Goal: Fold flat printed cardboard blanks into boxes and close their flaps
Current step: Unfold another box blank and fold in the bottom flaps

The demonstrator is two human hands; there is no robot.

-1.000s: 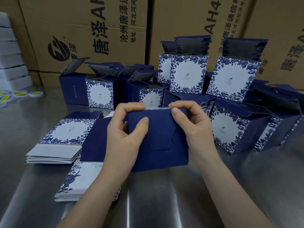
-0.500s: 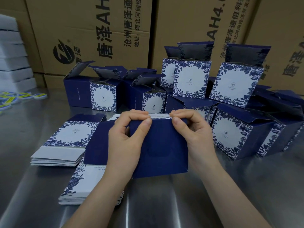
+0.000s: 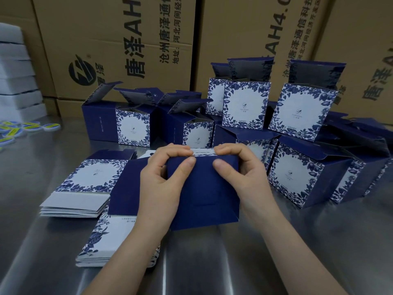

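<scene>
I hold a navy blue box [image 3: 204,196] upright in front of me, its plain blue flap side facing me. My left hand [image 3: 161,182] grips its upper left corner, thumb pressed on the front, fingers curled over the top edge. On the upper right corner my right hand [image 3: 244,177] does the same. A strip of white print shows along the top between my fingertips. Two stacks of flat printed blanks lie to the left, one [image 3: 85,188] further back and one [image 3: 102,239] nearer, partly under my left forearm.
Several folded blue-and-white floral boxes [image 3: 297,173] with raised lids crowd the back and right of the steel table [image 3: 276,252]. Large brown cartons [image 3: 119,45] wall off the back. White foam slabs [image 3: 14,81] and yellow-blue labels [image 3: 21,128] sit far left.
Both thumbs have slid up toward the box's top edge and the fingers curl tighter over it. The box has tilted slightly, its top pressed flatter.
</scene>
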